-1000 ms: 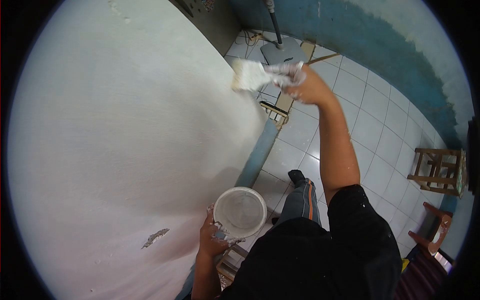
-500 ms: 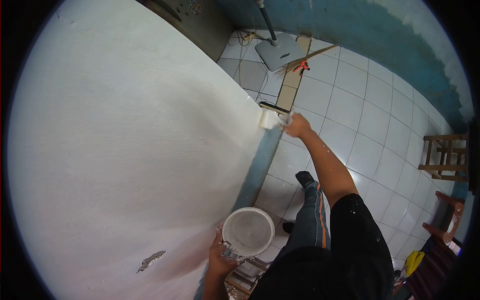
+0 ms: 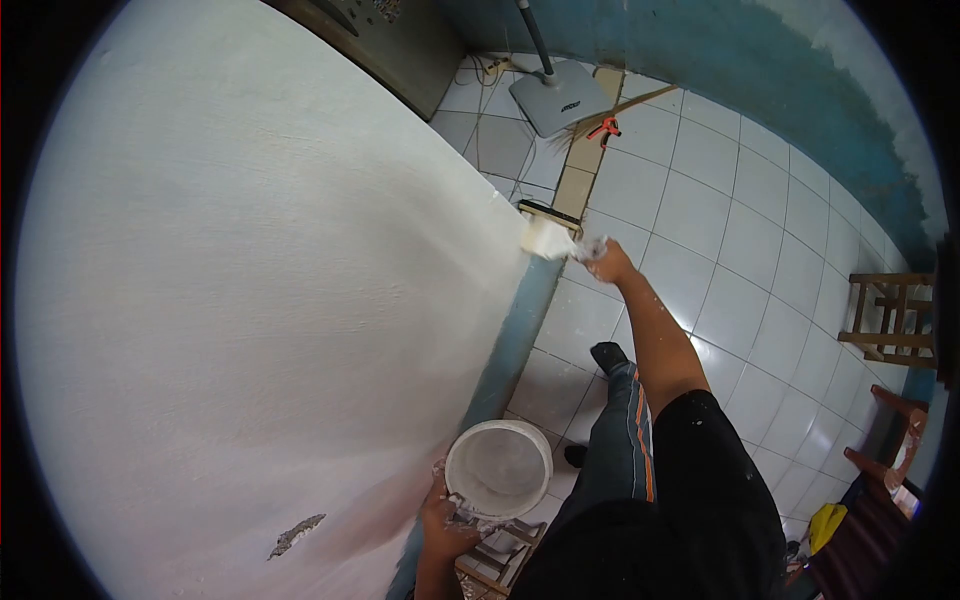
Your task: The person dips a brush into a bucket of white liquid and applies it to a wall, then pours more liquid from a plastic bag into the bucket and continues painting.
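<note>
My right hand [image 3: 608, 262], arm stretched forward, is closed around the handle of a wide, white-coated paintbrush [image 3: 546, 239]. The brush head lies at the far lower part of the white-painted wall [image 3: 270, 290], just above the bare blue strip [image 3: 517, 330] along its base. Nearer to me, my left hand [image 3: 447, 522] grips the side of a round white bucket [image 3: 498, 470]. Pale, whitish residue coats the inside of the bucket. White smears mark the left fingers.
A grey floor sweeper [image 3: 561, 98] and a red clamp [image 3: 604, 130] lie on the tiled floor [image 3: 715, 210] ahead. To the right stand a wooden stool [image 3: 888, 318] and a reddish-brown chair [image 3: 893, 435]. A second wooden stool [image 3: 492, 562] is below the bucket.
My right hand and the brush handle have shifted slightly right and toward me, with the brush head still by the wall. The bucket has barely moved.
</note>
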`<state>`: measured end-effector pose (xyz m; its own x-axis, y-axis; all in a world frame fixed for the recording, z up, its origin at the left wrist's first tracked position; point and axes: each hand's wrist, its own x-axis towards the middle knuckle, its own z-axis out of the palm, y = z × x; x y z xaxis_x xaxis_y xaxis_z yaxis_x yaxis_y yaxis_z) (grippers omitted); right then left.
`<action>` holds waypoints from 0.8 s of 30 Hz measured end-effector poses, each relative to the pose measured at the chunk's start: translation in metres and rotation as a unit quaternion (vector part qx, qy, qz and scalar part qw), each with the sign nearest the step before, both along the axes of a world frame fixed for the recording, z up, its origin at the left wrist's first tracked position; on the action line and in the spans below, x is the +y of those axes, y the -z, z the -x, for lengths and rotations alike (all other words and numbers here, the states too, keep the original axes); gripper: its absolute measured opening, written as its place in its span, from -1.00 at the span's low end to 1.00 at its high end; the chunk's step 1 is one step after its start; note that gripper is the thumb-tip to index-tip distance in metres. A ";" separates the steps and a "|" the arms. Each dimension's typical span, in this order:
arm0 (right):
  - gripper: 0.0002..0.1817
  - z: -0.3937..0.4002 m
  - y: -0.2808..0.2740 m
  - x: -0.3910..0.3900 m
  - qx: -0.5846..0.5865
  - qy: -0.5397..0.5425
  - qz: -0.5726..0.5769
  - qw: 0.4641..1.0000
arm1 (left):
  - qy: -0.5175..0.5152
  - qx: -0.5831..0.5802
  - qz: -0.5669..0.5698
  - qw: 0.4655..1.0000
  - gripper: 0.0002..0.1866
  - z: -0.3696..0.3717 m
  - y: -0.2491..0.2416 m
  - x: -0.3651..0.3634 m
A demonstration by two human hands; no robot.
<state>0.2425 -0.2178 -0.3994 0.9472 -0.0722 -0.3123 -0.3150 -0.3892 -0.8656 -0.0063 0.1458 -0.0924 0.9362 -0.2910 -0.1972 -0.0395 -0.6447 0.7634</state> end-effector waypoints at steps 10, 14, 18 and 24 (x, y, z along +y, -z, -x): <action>-0.57 -0.021 -0.297 -0.007 -0.118 -0.096 0.124 0.981 | 0.024 -0.089 0.058 0.994 -0.33 -0.012 -0.067 -0.041; -0.65 -0.019 -0.439 -0.035 -0.246 -0.131 0.024 0.960 | 0.054 -0.164 0.056 0.983 -0.28 -0.001 -0.065 -0.034; -0.65 0.006 -0.577 -0.042 -0.404 -0.149 0.060 0.901 | 0.114 -0.259 -0.036 0.958 -0.19 0.008 -0.076 -0.035; -0.61 0.032 -0.608 -0.036 -0.407 -0.122 -0.084 0.902 | 0.040 -0.282 0.013 0.958 -0.27 0.022 -0.071 -0.046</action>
<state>0.2101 -0.2540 0.2090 0.8494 0.1520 0.5054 0.5273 -0.2028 -0.8251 -0.0283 0.0995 -0.0212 0.8661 -0.3640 0.3425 -0.4995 -0.6039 0.6211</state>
